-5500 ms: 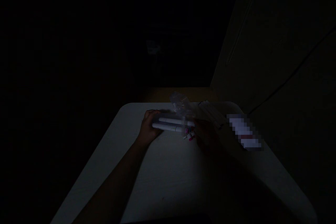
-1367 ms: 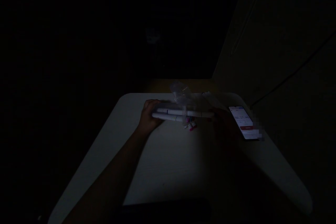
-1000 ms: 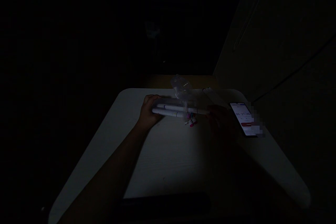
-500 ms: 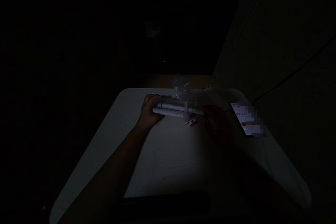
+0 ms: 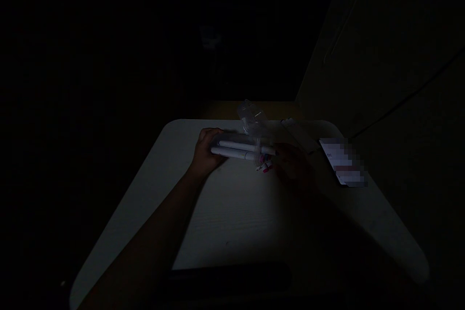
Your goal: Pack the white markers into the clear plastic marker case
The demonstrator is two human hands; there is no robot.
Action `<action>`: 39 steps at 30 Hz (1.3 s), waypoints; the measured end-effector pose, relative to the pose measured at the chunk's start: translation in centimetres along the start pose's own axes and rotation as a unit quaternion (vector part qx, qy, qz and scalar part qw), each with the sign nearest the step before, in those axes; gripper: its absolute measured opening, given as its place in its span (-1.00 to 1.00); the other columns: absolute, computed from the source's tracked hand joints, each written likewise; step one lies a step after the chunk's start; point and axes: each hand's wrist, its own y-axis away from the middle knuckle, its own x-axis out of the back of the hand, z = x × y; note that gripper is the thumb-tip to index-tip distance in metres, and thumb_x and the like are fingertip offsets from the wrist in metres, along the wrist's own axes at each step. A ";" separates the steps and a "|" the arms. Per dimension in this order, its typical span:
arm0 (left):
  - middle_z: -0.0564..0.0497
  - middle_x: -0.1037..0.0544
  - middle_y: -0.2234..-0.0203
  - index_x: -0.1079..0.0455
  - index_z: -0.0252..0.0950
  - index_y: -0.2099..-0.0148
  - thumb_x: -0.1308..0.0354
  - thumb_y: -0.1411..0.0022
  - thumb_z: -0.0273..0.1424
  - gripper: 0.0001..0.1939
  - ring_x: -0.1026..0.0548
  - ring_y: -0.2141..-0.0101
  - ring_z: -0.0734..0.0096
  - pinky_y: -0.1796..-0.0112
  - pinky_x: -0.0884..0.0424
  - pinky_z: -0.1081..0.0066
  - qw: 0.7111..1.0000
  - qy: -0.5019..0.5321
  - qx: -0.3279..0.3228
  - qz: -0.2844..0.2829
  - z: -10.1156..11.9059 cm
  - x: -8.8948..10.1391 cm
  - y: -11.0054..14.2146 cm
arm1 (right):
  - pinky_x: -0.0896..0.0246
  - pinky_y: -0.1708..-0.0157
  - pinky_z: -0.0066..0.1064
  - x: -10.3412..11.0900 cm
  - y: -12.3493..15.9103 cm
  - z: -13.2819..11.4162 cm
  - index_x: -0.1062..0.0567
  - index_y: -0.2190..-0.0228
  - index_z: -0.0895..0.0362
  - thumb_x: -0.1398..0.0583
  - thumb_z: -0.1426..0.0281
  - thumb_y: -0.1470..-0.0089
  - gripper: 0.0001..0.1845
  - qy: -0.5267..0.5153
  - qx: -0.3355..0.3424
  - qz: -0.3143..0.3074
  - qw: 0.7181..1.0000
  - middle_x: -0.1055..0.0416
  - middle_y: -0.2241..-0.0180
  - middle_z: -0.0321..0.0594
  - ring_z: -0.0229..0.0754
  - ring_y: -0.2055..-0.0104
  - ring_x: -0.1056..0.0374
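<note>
Well, my left hand (image 5: 204, 154) wraps round the case (image 5: 234, 138) at its nine o'clock end, over the table (image 5: 225, 213). A pen (image 5: 268, 150) juts from it at three o'clock to my right hand (image 5: 295, 164), too dark to tell whether it pinches; farther out at three lies the phone (image 5: 341, 162).

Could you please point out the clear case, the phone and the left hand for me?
Clear case (image 5: 257, 151): head view, on the rim of its open end.
Phone (image 5: 340, 161): head view, on the middle of its lit, partly pixelated screen.
Left hand (image 5: 202, 153): head view, on the back of the hand.
</note>
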 end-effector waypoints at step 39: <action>0.01 -0.36 0.20 -0.28 -0.21 0.08 -0.31 0.15 -0.44 -0.48 -0.40 0.16 0.28 0.14 -0.39 0.27 1.000 0.000 -0.018 0.012 0.3 -0.1 -0.1 | -0.18 -0.02 -0.16 0.2 0.1 0.9 -0.26 -0.07 0.13 0.03 0.32 -0.17 -0.56 0.044 -0.018 -0.018 0.999 -0.32 -0.02 -0.05 -0.07 -0.08 -0.22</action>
